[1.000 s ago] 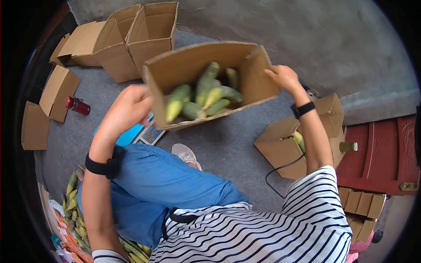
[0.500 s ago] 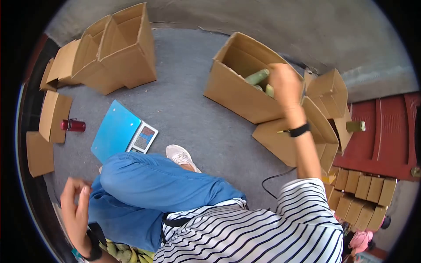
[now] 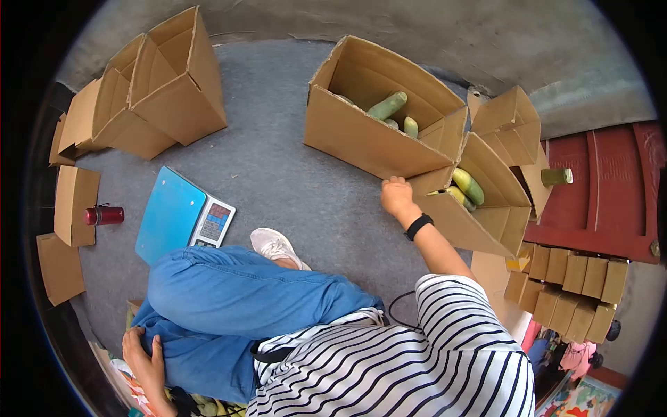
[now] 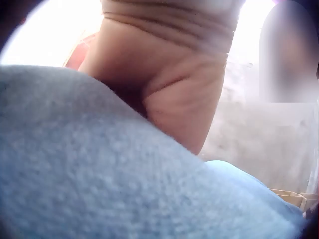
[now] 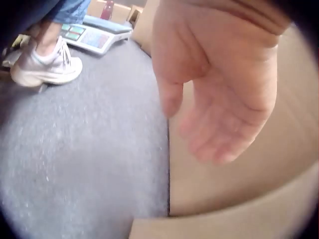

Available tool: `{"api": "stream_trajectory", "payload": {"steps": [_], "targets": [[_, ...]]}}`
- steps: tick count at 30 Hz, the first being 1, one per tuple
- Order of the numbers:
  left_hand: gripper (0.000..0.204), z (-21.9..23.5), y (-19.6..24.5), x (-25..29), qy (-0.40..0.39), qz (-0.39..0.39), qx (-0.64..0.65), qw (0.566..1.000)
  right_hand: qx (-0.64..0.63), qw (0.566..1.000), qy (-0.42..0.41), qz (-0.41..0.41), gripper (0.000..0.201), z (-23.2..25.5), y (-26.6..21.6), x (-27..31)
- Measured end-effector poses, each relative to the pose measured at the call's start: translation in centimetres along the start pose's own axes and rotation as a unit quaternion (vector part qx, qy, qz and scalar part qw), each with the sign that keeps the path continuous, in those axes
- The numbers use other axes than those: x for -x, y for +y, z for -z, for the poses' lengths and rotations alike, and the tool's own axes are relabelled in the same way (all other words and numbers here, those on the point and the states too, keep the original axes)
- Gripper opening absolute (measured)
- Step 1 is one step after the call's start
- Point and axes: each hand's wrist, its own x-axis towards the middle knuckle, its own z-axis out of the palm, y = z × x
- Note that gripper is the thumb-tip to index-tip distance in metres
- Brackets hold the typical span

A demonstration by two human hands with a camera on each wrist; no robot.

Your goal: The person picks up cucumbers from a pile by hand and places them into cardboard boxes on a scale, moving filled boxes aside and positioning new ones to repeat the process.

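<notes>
A large open cardboard box (image 3: 375, 135) stands on the floor at the right, with thick green-and-yellow, cucumber-like vegetables (image 3: 388, 105) inside. Right beside it sits a second open box (image 3: 479, 226), also with such vegetables (image 3: 468, 186). My right hand (image 3: 397, 197) is at the low corner where the two boxes meet. In the right wrist view that hand (image 5: 219, 89) has loosely bent fingers in front of the cardboard and holds nothing. My left hand (image 3: 144, 361) rests on my blue trouser leg (image 3: 187, 361), fingers spread; its fingers are hidden in the left wrist view.
A blue-topped scale (image 3: 170, 212) with a keypad lies on the floor ahead of my knee. Open boxes (image 3: 167, 104) stand at the back left, near a red flask (image 3: 104, 215). Stacked small boxes (image 3: 570, 292) and a red door (image 3: 604, 187) are at the right.
Both hands held the box of vegetables in the air; it now stands on the floor farther right. My right hand has left its rim and moved down. My left hand has dropped to my leg.
</notes>
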Motion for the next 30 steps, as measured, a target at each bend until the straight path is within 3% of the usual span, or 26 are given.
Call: {"api": "stream_trajectory", "payload": {"steps": [3, 10, 14, 19, 23, 25, 26, 28, 29, 30], "targets": [[0.032, 0.4, 0.4, -0.4, -0.036, 0.009, 0.000, 0.999, 0.079, 0.996, -0.022, -0.031, 0.025, -1.2, 2.1, 0.2], [0.032, 0.2, 0.2, -0.5, -0.027, 0.001, -0.016, 0.999, 0.188, 0.978, -0.086, 0.016, 0.034, -1.6, 2.9, 2.4], [0.031, 0.3, 0.8, -0.7, -0.018, -0.004, -0.030, 0.999, 0.249, 0.961, -0.072, 0.095, 0.026, -1.5, 4.3, 7.9], [0.030, 0.3, 1.9, -1.8, -0.032, 0.000, -0.038, 0.999, 0.296, 0.940, -0.045, 0.163, 0.036, -5.3, 9.0, 15.4], [0.030, 0.1, 1.5, -1.8, -0.032, -0.009, -0.041, 0.999, 0.288, 0.942, -0.080, 0.154, 0.037, -7.2, 13.2, 20.0], [0.030, 0.0, 1.2, -1.3, 0.001, -0.031, -0.049, 0.998, 0.208, 0.938, -0.277, 0.024, 0.035, -7.9, 14.5, 20.8], [0.030, 0.0, 1.1, -1.0, 0.003, -0.024, -0.047, 0.999, 0.212, 0.938, -0.274, 0.028, 0.035, -8.5, 15.1, 20.7], [0.031, 0.1, 1.1, -0.5, 0.006, -0.002, -0.043, 0.999, 0.034, 0.927, -0.295, -0.228, 0.030, -7.4, 14.4, 19.4], [0.031, 0.0, 1.0, -0.1, 0.007, 0.009, -0.039, 0.999, 0.022, 0.951, -0.258, -0.169, 0.029, -6.7, 14.4, 17.1], [0.031, 0.0, 1.1, -0.1, 0.009, 0.012, -0.034, 0.999, 0.005, 0.968, -0.225, -0.112, 0.028, -1.8, 11.6, 14.1]]}}
